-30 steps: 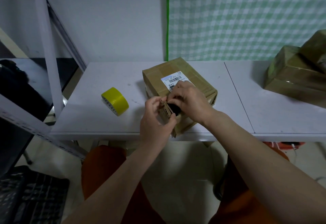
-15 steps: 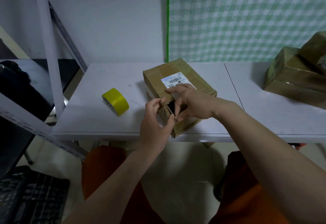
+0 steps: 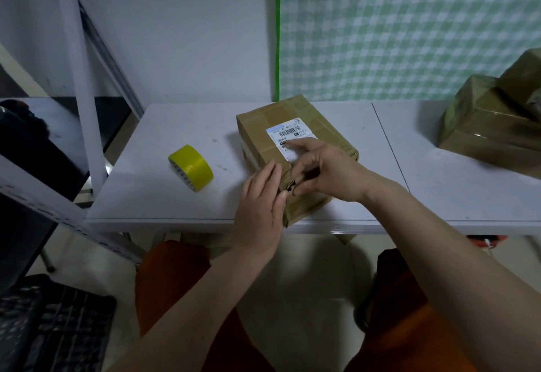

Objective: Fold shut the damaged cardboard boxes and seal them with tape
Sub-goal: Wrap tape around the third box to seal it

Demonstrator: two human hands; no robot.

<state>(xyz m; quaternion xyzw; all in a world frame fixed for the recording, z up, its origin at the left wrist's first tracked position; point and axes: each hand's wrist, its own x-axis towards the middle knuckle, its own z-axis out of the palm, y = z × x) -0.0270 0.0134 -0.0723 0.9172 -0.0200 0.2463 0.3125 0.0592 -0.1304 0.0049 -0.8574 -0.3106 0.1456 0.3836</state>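
Head view: left hand [image 3: 259,196] presses flat, right hand [image 3: 319,171] pinches the torn flap [image 3: 288,177] closed on the cardboard box [image 3: 295,149] at the table's [image 3: 175,125] front edge, ready for yellow tape [image 3: 191,167].

Dim, cool-toned shot, underexposed at the bottom and left. Soft shadow left of the box [image 3: 292,149] on the desk [image 3: 164,196]; small glare on the wrapped parcels [image 3: 491,134]. Wide-angle bending at edges, slight softness overall.

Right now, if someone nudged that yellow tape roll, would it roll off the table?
The yellow tape roll seems to lie tilted rather than upright on its rim, so it would probably slide or wobble, not roll far. It looks light, likely easy to push. It sits well in from the table edge.
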